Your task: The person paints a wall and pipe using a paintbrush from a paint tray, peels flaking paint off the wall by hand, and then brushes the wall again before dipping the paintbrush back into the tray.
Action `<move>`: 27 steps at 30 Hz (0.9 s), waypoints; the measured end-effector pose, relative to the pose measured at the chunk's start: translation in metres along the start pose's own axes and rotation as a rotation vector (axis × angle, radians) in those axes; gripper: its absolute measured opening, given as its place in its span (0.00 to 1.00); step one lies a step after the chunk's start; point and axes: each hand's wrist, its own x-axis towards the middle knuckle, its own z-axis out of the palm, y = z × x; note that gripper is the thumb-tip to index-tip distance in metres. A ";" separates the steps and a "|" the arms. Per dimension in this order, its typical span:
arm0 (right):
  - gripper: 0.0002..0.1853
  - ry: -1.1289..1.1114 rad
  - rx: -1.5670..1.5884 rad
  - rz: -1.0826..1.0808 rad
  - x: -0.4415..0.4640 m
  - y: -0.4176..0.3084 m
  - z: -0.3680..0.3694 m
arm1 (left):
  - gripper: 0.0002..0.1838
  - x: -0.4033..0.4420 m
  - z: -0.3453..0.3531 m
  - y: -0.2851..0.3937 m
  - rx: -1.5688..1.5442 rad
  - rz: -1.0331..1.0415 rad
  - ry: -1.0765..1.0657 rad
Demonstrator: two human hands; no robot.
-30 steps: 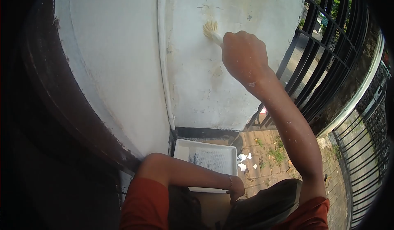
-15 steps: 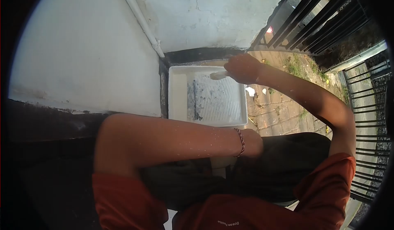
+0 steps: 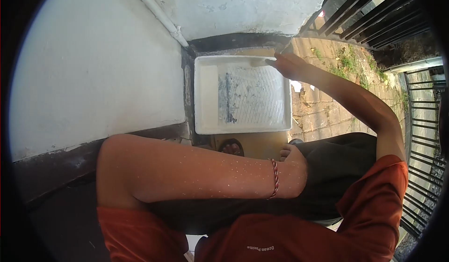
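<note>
A white paint tray (image 3: 197, 96) lies below the wall, its ribbed slope marked with dark smears. Over its far right corner my right hand (image 3: 288, 66) is closed around a paintbrush (image 3: 260, 62), whose pale bristles point left above the tray; the handle is hidden in my fist. My left forearm crosses in front of the tray, a twisted bracelet (image 3: 274, 178) at the wrist. On my dark-clothed leg rests my left hand (image 3: 293, 167), palm down and fingers loosely bent, partly hidden, with nothing seen in them.
White walls (image 3: 93, 65) with a dark lower band stand left and behind the tray. A pipe (image 3: 159, 14) runs down the corner. Brick paving (image 3: 327, 107) and black railings (image 3: 423, 121) are to the right. A sandalled foot (image 3: 231, 147) shows just before the tray.
My right hand and the brush have moved from over the ribbed slope to the tray's far right corner. The view has shifted, and more of my left hand's fingers and the foot now shows.
</note>
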 end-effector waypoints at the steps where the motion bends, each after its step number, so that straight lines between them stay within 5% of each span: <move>1: 0.19 0.025 0.034 -0.024 0.005 0.008 0.006 | 0.17 0.008 0.005 0.000 0.037 -0.047 -0.027; 8: 0.07 0.021 -0.351 -0.130 0.005 0.008 0.016 | 0.17 0.026 0.015 0.001 0.023 -0.092 -0.083; 11: 0.07 0.171 -0.374 -0.159 0.012 -0.003 -0.001 | 0.17 0.016 0.009 -0.002 0.012 -0.063 -0.102; 17: 0.07 -0.016 -0.419 -0.186 0.055 -0.047 -0.011 | 0.17 0.020 0.016 -0.001 -0.056 -0.086 -0.091; 27: 0.09 0.132 -0.187 -0.228 0.078 -0.046 -0.013 | 0.19 0.017 0.009 -0.001 -0.048 -0.104 -0.147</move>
